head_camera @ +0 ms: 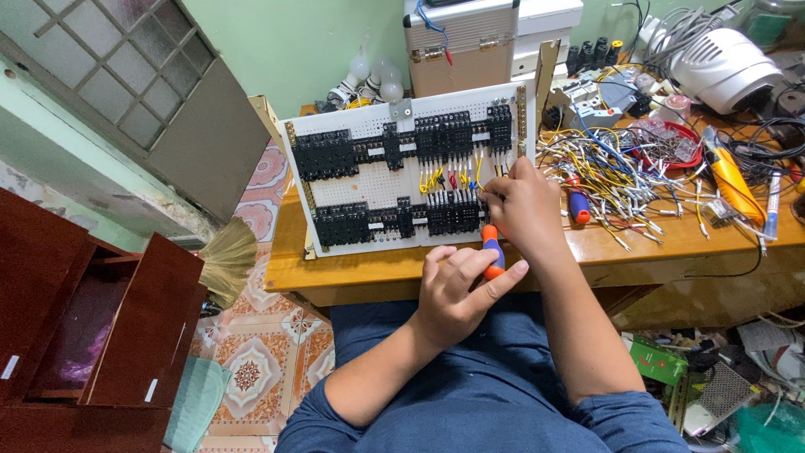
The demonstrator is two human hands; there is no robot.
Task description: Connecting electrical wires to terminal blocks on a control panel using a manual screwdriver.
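Observation:
A white perforated panel (369, 186) leans upright on the wooden table (352, 267), carrying two rows of black relay sockets (394, 220) joined by short yellow, red and blue wires (449, 179). My left hand (457, 294) grips the orange and blue handle of a screwdriver (493, 249) at the table's front edge. My right hand (524, 205) is closed at the panel's lower right, fingertips against the lower row of sockets near the wires. What the right fingers pinch is hidden.
A tangle of loose wires (620, 172) covers the table right of the panel, with a second blue and red screwdriver (579, 205) and an orange tool (736, 184). A metal case (461, 42) stands behind. A brown cabinet (92, 327) and a broom (226, 260) are on the left.

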